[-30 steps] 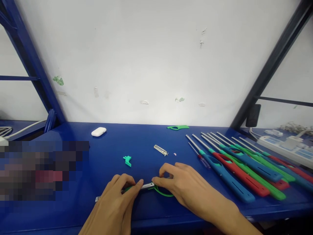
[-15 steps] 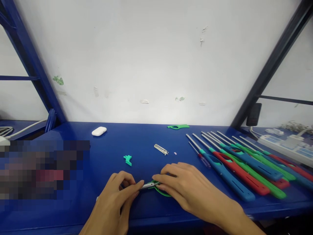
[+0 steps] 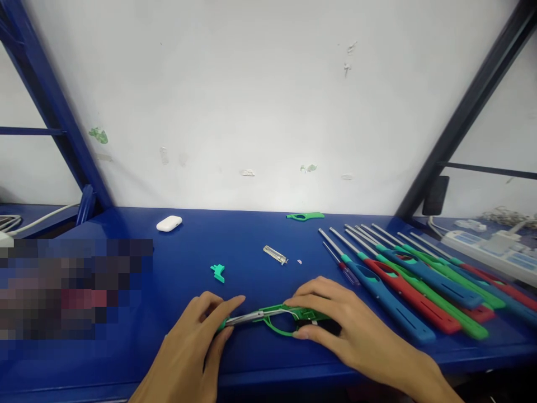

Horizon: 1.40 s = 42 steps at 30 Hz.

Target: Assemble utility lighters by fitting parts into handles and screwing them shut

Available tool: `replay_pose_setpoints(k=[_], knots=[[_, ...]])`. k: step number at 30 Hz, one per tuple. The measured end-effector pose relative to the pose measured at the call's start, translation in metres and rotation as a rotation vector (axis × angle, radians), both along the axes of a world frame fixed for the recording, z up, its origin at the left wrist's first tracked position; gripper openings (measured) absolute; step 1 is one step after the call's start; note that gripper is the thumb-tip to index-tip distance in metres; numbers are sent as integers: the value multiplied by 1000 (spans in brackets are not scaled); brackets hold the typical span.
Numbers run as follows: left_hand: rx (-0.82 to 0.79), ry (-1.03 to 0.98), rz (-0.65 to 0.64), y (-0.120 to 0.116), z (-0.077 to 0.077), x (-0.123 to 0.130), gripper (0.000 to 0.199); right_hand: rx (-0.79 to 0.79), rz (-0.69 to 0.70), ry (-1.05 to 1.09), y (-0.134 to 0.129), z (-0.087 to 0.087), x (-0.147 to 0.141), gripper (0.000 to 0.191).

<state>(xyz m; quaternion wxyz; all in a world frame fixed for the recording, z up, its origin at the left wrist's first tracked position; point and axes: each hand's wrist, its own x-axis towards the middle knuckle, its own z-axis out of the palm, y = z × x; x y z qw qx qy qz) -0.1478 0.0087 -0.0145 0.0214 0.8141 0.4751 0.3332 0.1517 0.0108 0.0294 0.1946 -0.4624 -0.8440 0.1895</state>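
Note:
Near the table's front edge lies a green lighter casing with its inner parts showing. A metal tube runs from it to the left, with a teal piece at its far end. My left hand holds that end between thumb and fingers. My right hand grips the body of the casing, fingers on its upper side and thumb below. A small teal trigger piece and a clear fluid tube lie beyond my hands, with a tiny pale piece beside the tube.
Several long lighters in blue, red and green lie at the right, beside a screwdriver. A green casing half and a white case are near the wall. A power strip stands far right.
My right hand has shifted right along the casing, uncovering more of it. My left thumb and fingers have spread slightly and moved left, showing more of the metal tube.

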Motion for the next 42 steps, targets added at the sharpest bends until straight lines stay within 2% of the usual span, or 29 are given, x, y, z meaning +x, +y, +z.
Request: replay_pose_setpoints(k=[8, 13, 16, 19, 25, 34, 42], knots=[[136, -115, -21, 5, 14, 8, 26, -11, 23, 47, 1, 1, -1, 29], [184, -80, -9, 5, 17, 11, 31, -15, 25, 61, 1, 0, -1, 29], [178, -48, -9, 5, 15, 10, 38, -38, 10, 90, 1, 2, -2, 32], [94, -1, -34, 3, 9, 6, 35, -60, -17, 136, -1, 5, 1, 33], [-36, 64, -17, 0, -2, 1, 27, 24, -57, 90, -4, 4, 16, 20], [16, 55, -26, 3, -6, 2, 25, 176, 30, 222, 2, -8, 19, 12], [96, 6, -35, 4, 1, 9, 26, 200, 26, 208, 3, -10, 21, 11]])
